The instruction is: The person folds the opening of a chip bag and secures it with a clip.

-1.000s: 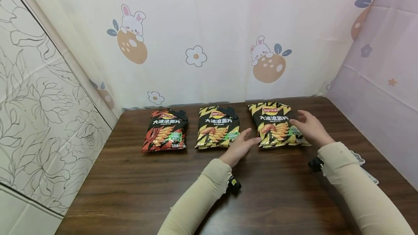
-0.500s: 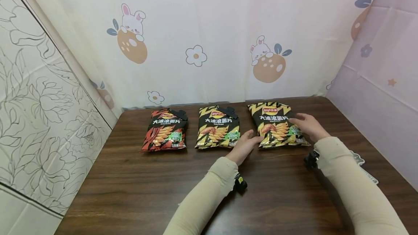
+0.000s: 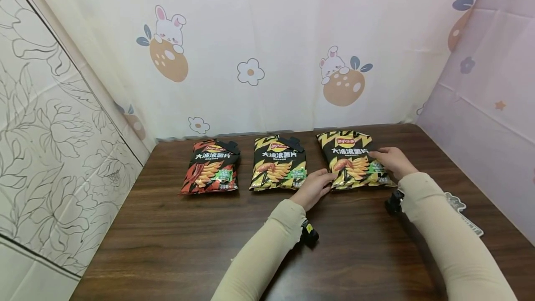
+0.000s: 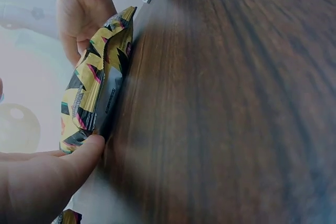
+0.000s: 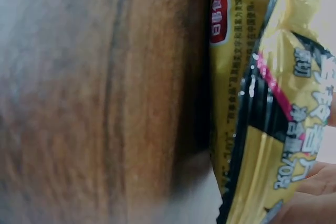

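A yellow-and-black bag of potato chips (image 3: 347, 161) lies at the right end of a row of 3 chip bags. My left hand (image 3: 311, 189) pinches its lower left corner; the thumb (image 4: 86, 153) presses on the edge in the left wrist view. At the bag's right side is my right hand (image 3: 394, 161), touching it, though most of its fingers are hidden. The middle yellow-and-black chip bag (image 3: 277, 164) has a black clip (image 3: 291, 144) at its top right. Farthest left is a red-and-black chip bag (image 3: 211, 168), also with a black clip (image 3: 227, 147).
The bags lie on a dark brown wooden table (image 3: 188, 245). Behind it hangs a pale curtain (image 3: 284, 27) printed with bunnies and flowers. A flat white-edged item (image 3: 466, 215) lies partly behind the right forearm.
The left hand has moved right and drawn its fingers in at the right bag's lower corner. The right hand has shifted slightly left against the bag's side. The bags stay put.
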Motion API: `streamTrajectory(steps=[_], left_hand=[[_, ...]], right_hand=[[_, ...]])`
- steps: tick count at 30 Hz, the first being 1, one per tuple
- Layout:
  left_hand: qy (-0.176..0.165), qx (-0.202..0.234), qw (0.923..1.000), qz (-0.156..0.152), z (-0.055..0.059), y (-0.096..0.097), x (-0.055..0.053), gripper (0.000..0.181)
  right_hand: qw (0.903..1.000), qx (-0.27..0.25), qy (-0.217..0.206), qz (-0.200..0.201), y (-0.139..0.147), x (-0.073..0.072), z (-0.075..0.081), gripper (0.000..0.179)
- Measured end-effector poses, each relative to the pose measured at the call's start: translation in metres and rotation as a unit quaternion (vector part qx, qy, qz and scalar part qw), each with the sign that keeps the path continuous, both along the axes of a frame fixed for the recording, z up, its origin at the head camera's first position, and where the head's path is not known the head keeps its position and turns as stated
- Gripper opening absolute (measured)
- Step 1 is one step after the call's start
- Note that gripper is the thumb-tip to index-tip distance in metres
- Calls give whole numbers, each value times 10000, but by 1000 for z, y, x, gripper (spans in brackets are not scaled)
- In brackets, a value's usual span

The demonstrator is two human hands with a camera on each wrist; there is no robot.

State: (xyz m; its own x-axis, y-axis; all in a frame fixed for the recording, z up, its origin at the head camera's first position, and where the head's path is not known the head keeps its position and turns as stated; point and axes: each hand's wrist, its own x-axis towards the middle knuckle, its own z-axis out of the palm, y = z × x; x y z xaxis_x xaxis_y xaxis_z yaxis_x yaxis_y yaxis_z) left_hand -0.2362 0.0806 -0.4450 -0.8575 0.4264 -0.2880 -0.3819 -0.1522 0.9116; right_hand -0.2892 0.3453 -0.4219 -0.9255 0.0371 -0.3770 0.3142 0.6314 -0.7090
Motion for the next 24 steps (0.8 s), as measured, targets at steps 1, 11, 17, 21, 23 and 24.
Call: streamTrajectory(steps=[1,11,17,21,23,24], left_hand=[[15,18,10000,6,0,0,0,73],[-35,-139,9998,106,1,-1,-1,73],[-89,-159,9998,123,1,-3,-1,71],[-74,-173,9998,99,2,-5,1,71],[-52,-197,9998,92,3,-5,1,70],[-46,-216,9997,98,3,-6,2,70]], right_hand=[[10000,8,4,2,0,0,0,87],[9999,-24,-37,-94,1,0,-1,82],[9995,-181,-111,-229,1,1,-1,77],[9988,-332,-90,-344,1,1,-1,75],[9983,-423,-28,-392,1,2,-2,74],[9980,-480,20,-415,1,3,-2,74]])
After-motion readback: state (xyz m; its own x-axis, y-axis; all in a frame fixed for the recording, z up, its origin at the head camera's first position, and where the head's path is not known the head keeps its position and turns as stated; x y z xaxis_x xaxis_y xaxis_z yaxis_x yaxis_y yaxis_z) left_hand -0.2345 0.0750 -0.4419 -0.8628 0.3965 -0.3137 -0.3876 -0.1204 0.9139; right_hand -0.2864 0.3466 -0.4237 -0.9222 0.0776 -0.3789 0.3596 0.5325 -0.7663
